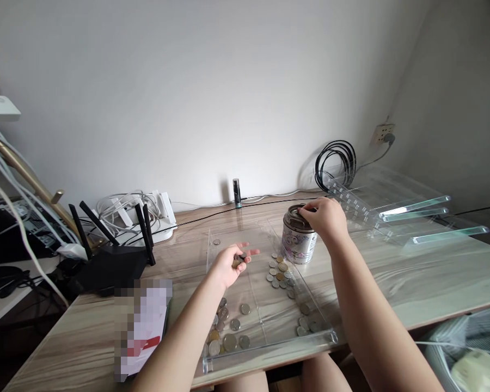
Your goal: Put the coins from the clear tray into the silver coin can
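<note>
Over the clear plastic tray [265,344], my left hand [230,265] is palm up, fingers partly curled around a few coins [240,258]. A patterned metal tin [298,245] with a wire clasp stands at the tray's right edge. My right hand [325,215] is at its top, fingertips pinched together over the lid; what they hold, if anything, is hidden. Silver and gold coins [279,276] lie in a group in the tray beside the tin. More coins [230,342] lie at the tray's front left, and several others near its right edge.
A black router [110,267] and bundled white cables [122,212] are at the back left. A small dark bottle [237,193] stands by the wall. To the right are a coiled black cable [335,163], clear plastic racks [392,218] and a mesh basket [445,343] below the desk edge.
</note>
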Available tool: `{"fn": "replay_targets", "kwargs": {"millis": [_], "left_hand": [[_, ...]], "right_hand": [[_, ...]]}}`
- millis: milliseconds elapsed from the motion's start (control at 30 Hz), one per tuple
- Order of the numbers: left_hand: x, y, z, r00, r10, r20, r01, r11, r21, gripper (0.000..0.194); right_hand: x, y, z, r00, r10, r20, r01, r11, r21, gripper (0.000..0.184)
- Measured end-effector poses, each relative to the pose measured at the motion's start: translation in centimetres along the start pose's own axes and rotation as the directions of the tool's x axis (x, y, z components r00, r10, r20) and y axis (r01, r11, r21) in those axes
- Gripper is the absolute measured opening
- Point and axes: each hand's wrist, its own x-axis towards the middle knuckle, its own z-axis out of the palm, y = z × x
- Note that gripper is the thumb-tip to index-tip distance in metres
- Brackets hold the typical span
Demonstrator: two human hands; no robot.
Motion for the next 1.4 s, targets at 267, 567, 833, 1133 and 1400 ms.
{"fn": "replay_targets", "kwargs": {"millis": [267, 567, 833, 1133, 1400], "left_hand": [[-0.1, -0.5, 0.1, 0.989, 0.136, 0.065, -0.145, 0.974, 0.172, 0.026], [0.0, -1.1, 0.5, 0.933, 0.344, 0.105, -0.359, 0.874, 0.326, 0.039], [0.0, -0.7, 0.2, 0.994, 0.090, 0.067, -0.099, 0.982, 0.158, 0.019], [0.0, -0.4, 0.1, 0.993, 0.112, 0.026, -0.115, 0.979, 0.169, 0.028], [-0.2, -0.5, 0.0, 0.989, 0.134, 0.059, -0.143, 0.970, 0.197, 0.034]], "right_hand": [[-1.3, -2.7, -0.6, 0.972, -0.141, -0.186, 0.164, 0.980, 0.113, 0.023], [-6.3, -8.8, 2.7, 0.703, -0.461, 0.541, 0.234, 0.869, 0.436, 0.027], [-2.9, -5.0, 0.0, 0.977, -0.212, -0.021, 0.213, 0.961, 0.176, 0.022], [0.0, 0.1, 0.3, 0.999, -0.022, -0.026, 0.023, 0.999, 0.028, 0.020], [-0.5, -1.5, 0.2, 0.992, -0.110, -0.058, 0.118, 0.980, 0.161, 0.022]]}}
